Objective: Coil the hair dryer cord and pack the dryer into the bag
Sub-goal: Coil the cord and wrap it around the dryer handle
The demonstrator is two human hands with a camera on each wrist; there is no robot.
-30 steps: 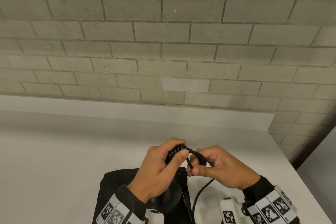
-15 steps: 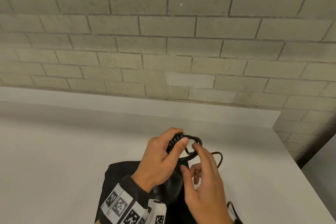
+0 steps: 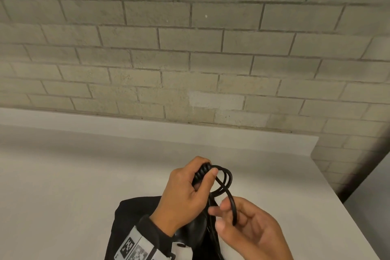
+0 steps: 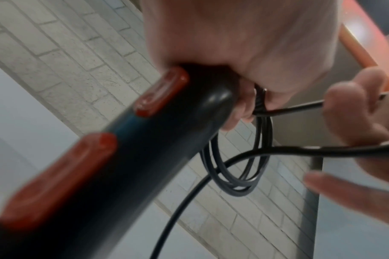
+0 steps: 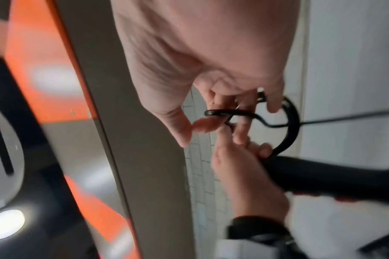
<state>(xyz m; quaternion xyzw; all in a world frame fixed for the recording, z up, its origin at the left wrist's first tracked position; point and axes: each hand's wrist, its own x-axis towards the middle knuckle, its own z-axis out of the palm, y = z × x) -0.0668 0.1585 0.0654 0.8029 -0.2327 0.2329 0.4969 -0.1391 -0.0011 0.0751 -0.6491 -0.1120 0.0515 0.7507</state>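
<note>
My left hand [image 3: 190,192] grips the end of the black hair dryer handle [image 4: 114,175], which has red buttons, and pins the coiled loops there too. The black cord [image 3: 225,177] forms a few loops beside the ribbed strain relief [image 3: 202,173]. My right hand [image 3: 232,215] sits just below and right of the left, thumb and fingers pinching a loose run of the cord [image 5: 291,122]. The dryer body [image 3: 190,232] hangs under my left wrist over the black bag [image 3: 135,217]. The bag's opening is hidden.
The bag lies on a white table [image 3: 73,175] against a grey brick wall [image 3: 190,59]. The table's right edge [image 3: 337,192] drops off near my right hand. Bare tabletop stretches to the left and behind the hands.
My right hand let go of the loop near the left hand, dropped lower with fingers spread, and now pinches a fresh length of cord. The left hand kept its hold.
</note>
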